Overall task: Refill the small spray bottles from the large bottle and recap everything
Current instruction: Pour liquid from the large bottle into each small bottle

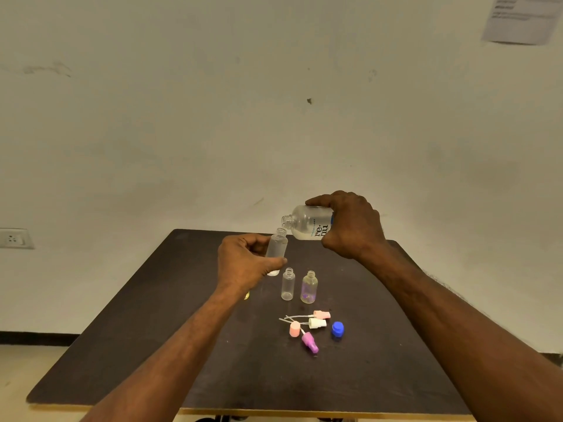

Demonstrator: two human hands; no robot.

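Note:
My right hand (350,226) grips the large clear bottle (307,222), uncapped and tipped on its side, its mouth pointing left just above a small bottle. My left hand (246,263) holds that small frosted spray bottle (276,246) upright in the air, mouth open. Two more small open bottles stand on the dark table (152,345): a clear one (288,284) and a rounder one (309,287). In front of them lie several loose spray heads, among them a pink one (322,314), a white one (317,323) and a purple one (309,342), plus a pink cap (294,328) and a blue cap (337,329).
A small yellowish object (246,295) peeks out beside my left wrist, mostly hidden. A plain wall stands close behind the table's far edge, with a socket (13,239) at the left and a paper sheet (522,18) at the upper right.

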